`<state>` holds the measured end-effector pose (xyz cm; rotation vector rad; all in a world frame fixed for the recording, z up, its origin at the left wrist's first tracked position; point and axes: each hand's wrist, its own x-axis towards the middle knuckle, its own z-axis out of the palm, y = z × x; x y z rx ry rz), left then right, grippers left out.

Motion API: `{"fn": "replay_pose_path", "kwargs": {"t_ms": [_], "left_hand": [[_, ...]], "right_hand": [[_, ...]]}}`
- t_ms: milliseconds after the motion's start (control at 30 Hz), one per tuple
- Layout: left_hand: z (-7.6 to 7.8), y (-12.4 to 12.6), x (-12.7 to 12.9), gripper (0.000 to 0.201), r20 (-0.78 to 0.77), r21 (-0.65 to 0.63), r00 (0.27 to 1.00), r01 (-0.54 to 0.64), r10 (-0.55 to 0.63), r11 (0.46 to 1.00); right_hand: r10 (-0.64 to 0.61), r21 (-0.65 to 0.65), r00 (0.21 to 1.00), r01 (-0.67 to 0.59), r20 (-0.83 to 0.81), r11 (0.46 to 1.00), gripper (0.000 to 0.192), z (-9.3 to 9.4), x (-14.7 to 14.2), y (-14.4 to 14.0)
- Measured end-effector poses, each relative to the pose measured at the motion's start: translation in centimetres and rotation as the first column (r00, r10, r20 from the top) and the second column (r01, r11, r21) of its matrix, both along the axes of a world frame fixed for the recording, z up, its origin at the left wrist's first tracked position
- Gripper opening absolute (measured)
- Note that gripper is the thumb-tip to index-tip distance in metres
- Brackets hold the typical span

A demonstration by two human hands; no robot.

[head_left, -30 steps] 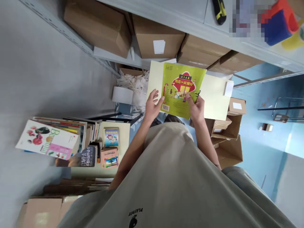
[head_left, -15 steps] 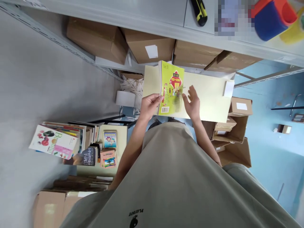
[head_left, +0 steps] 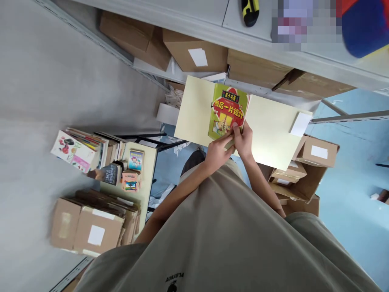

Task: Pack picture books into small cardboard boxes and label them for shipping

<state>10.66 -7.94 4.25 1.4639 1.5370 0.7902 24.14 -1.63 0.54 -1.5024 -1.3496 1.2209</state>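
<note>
- The book (head_left: 227, 113) has a yellow-green cover with a red shape in the middle, yellow lettering on the red, and a small black label with yellow characters at its top.
- The surface (head_left: 270, 125) beneath it is pale cream, with a white paper slip (head_left: 300, 123) at its right edge.
- The boxes (head_left: 194, 54) on the far shelf are plain brown, one with a white label.
- The shelf (head_left: 212, 24) is light grey.
- The tool (head_left: 249, 11) on it is black and yellow.
- The shirt (head_left: 225, 235) is grey-green with a small black print.
- The stack of books (head_left: 82, 150) at left shows a white cover with red fruit and a pink patch.
- The floor (head_left: 349, 194) at right is light blue.
</note>
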Motion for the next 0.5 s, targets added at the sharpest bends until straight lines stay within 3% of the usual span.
{"fn": "replay_pose_path", "kwargs": {"t_ms": [300, 400, 500], "left_hand": [[-1.4, 0.1, 1.8, 0.044, 0.088, 0.042, 0.996, 0.009, -0.012, 0.999], [-3.2, 0.4, 0.6, 0.044, 0.115, -0.004, 0.99, -0.083, 0.083, 0.997], [-6.0, 1.2, -2.0, 0.062, 0.094, -0.046, 0.959, -0.264, 0.267, 0.963]], "right_hand": [[0.037, 0.0, 0.998, -0.037, -0.054, 0.999, 0.053, -0.8, 2.8, 0.3], [0.062, 0.0, 0.995, -0.063, -0.081, 0.998, 0.057, -1.0, 3.5, 0.5], [0.08, 0.003, 0.987, -0.081, -0.138, 0.997, 0.063, -1.0, 4.4, 0.7]]}}
